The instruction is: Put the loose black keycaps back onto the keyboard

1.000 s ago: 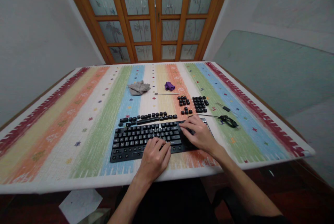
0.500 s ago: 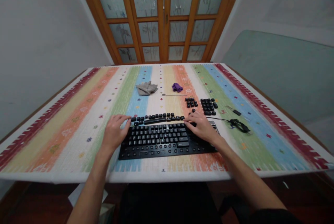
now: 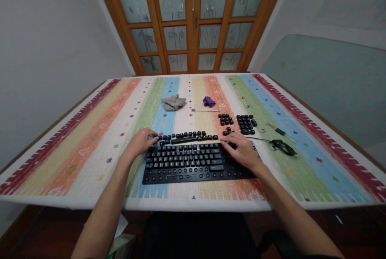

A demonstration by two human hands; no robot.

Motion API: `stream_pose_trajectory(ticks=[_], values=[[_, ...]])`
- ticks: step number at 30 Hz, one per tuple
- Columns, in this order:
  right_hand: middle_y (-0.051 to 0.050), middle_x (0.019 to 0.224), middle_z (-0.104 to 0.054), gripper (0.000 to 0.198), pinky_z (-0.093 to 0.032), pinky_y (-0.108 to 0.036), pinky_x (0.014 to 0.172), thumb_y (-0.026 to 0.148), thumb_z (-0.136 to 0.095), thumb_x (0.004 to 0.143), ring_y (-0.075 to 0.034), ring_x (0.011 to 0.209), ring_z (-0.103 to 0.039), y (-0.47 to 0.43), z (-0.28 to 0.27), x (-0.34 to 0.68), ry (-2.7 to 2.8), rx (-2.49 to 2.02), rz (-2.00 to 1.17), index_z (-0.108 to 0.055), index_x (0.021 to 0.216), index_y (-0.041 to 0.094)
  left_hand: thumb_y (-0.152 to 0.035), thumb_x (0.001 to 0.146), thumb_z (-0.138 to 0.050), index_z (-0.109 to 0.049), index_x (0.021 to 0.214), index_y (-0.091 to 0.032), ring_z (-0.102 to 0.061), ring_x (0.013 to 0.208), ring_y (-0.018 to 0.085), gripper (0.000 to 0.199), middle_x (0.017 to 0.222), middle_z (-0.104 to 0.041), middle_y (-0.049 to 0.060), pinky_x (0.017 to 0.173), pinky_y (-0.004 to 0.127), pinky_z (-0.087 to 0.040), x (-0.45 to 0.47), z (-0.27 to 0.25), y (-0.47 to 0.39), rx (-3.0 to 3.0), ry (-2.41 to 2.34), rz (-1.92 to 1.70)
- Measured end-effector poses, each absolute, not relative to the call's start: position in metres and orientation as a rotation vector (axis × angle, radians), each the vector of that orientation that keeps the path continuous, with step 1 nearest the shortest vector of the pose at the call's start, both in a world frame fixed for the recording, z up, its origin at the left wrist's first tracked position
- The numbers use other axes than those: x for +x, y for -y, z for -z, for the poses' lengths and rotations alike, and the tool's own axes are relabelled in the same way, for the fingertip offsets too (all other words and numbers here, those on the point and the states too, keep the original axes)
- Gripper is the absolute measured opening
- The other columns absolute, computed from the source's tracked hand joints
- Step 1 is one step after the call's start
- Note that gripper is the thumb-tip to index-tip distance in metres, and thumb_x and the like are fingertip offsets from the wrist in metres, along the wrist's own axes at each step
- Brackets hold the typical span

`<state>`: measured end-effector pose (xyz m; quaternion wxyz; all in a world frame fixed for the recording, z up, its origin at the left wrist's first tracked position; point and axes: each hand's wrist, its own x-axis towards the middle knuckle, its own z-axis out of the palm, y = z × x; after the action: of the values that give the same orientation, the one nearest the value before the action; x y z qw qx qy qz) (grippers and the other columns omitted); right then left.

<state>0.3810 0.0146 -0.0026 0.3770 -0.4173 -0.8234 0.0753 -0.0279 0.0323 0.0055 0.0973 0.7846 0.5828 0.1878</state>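
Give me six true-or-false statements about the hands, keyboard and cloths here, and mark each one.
1. The left hand is at the left end of the loose keycaps. True.
2. The right hand is over the right part of the keyboard. True.
3. The loose keycaps all lie on the keyboard's near side. False: they lie beyond its far edge.
4. The grey cloth lies left of the purple cloth. True.
5. The left hand is holding the grey cloth. False: that cloth lies apart from both hands.
6. The purple cloth lies on the keyboard. False: it lies well beyond it.
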Motion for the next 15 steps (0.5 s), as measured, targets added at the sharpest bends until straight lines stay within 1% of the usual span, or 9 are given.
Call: stream_pose_trajectory(ticks=[5,8,11,13,15], values=[[-0.007,0.084,-0.071,0.017,-0.052,-0.040,0.076,0.025,-0.058,0.094,-0.023,0.080,-0.064,-0.014,0.002,0.380,2.123,-1.049,-0.180,-0.073,0.088,0.020,-0.034,0.085,-0.057,-0.076,0.085,-0.021,-0.065,0.079,0.023,0.023,0.084,-0.074,0.007,0.079,0.035,-0.049,-0.024,-0.005,-0.033,2.302,-1.707,-0.587],[-0.007,0.084,-0.071,0.017,-0.051,-0.040,0.077,0.025,-0.058,0.094,-0.023,0.081,-0.064,-0.014,0.003,0.381,2.132,-1.044,-0.182,-0.072,0.087,0.020,-0.033,0.086,-0.057,-0.074,0.084,-0.019,-0.065,0.080,0.023,0.022,0.084,-0.073,0.007,0.080,0.036,-0.050,-0.024,-0.010,-0.031,2.286,-1.722,-0.644],[-0.007,0.086,-0.071,0.016,-0.051,-0.041,0.080,0.026,-0.058,0.094,-0.023,0.082,-0.064,-0.014,0.007,0.383,2.136,-1.049,-0.186,-0.072,0.088,0.021,-0.035,0.090,-0.054,-0.073,0.092,-0.018,-0.065,0.084,0.022,0.026,0.092,-0.073,0.009,0.082,0.035,-0.051,-0.027,-0.019,-0.022,2.255,-1.780,-0.750],[-0.007,0.086,-0.071,0.016,-0.052,-0.041,0.079,0.027,-0.058,0.094,-0.023,0.082,-0.064,-0.014,0.008,0.384,2.137,-1.050,-0.184,-0.072,0.089,0.021,-0.038,0.093,-0.052,-0.071,0.099,-0.017,-0.065,0.084,0.020,0.030,0.097,-0.072,0.009,0.082,0.034,-0.051,-0.028,-0.026,-0.010,2.222,-1.819,-0.854],[-0.007,0.085,-0.071,0.017,-0.052,-0.042,0.079,0.028,-0.058,0.095,-0.023,0.082,-0.064,-0.014,0.009,0.384,2.140,-1.044,-0.185,-0.072,0.088,0.021,-0.040,0.093,-0.054,-0.071,0.102,-0.017,-0.065,0.082,0.018,0.030,0.097,-0.072,0.007,0.081,0.032,-0.052,-0.028,-0.030,0.007,2.184,-1.813,-1.016]])
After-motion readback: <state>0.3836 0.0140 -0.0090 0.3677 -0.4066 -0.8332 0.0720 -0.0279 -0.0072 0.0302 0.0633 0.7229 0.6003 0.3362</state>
